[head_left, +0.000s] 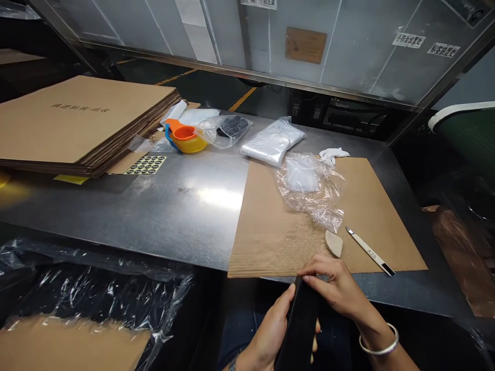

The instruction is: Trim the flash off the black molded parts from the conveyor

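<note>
Two hands are shown, one left hand and one right hand. One black object, one pen-like tool and one tan wedge are seen. One cardboard stack is included, its sheets too tight to be counted. One sticker sheet, one nested cup set in three colours, one bracelet and three white labels are also shown.

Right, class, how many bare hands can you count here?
2: the left hand wraps around the black piece, and the right hand has its fingertips at that piece's upper end.
</note>
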